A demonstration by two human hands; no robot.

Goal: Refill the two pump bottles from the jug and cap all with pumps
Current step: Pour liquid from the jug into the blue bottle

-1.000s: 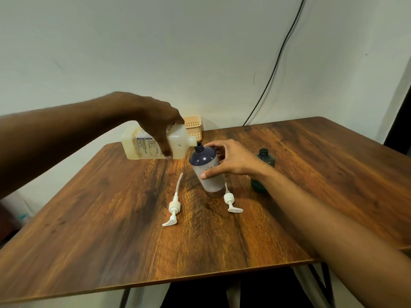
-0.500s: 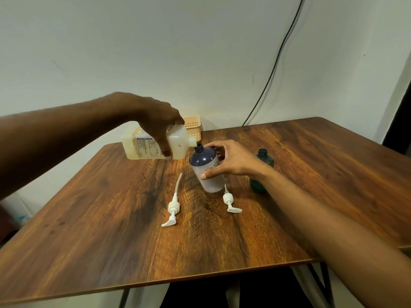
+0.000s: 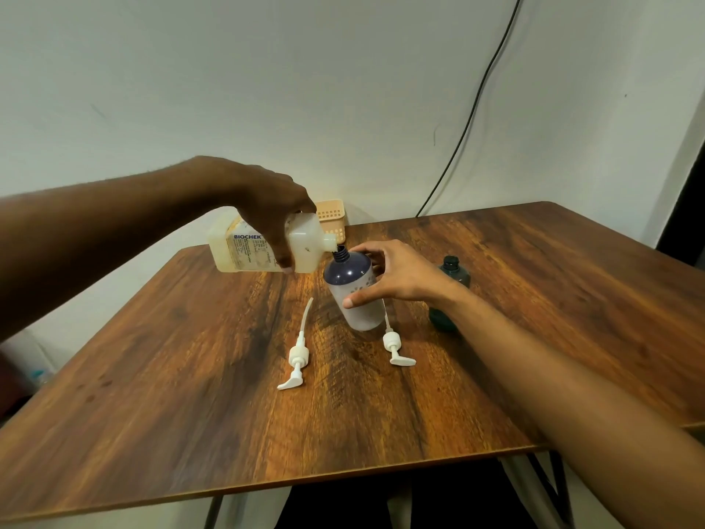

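My left hand (image 3: 272,202) grips the translucent jug (image 3: 244,250) of pale yellow liquid, tipped on its side with its spout right at the open neck of the dark purple and white bottle (image 3: 353,295). My right hand (image 3: 396,274) wraps around that bottle and holds it upright on the table. A dark green bottle (image 3: 450,273) stands open to the right, partly hidden behind my right forearm. Two white pumps lie on the table: one (image 3: 297,357) front left of the purple bottle, the other (image 3: 393,347) just in front of it.
The wooden table (image 3: 190,395) ends at a near edge below my arms. A small peach basket (image 3: 332,215) stands at the back edge against the white wall. A black cable (image 3: 469,124) hangs down the wall behind the table.
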